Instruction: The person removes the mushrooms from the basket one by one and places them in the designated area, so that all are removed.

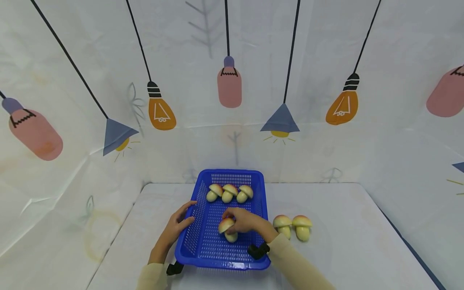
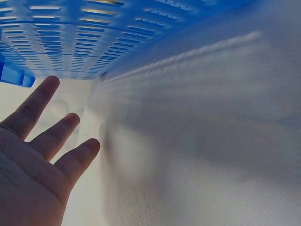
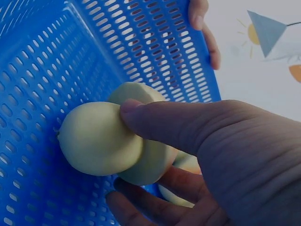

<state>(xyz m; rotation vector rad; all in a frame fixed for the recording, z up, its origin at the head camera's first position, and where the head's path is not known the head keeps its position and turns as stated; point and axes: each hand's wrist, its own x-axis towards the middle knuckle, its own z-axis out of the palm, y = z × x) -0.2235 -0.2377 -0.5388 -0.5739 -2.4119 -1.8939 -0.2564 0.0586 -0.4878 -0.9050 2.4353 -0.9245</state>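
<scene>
Inside the blue basket (image 1: 203, 241), my right hand (image 1: 242, 220) pinches a toy mushroom (image 1: 226, 224) with a red-and-cream cap, near the basket's middle. The right wrist view shows the thumb of my right hand (image 3: 225, 141) against the pale mushroom (image 3: 99, 139), fingers curled beneath it. My left hand (image 1: 175, 226) rests on the basket's left rim, thumb and fingers spread; in the left wrist view the fingers of my left hand (image 2: 37, 155) are extended beside the basket (image 2: 70, 42). Three mushrooms (image 1: 228, 193) stand in a row at the basket's far end.
Two more mushrooms (image 1: 301, 228) lie side by side on the white table (image 1: 344, 241), right of the basket. Behind the table hangs a white sheet (image 1: 203, 149) printed with lamps and bulbs. My right forearm crosses the basket's right rim.
</scene>
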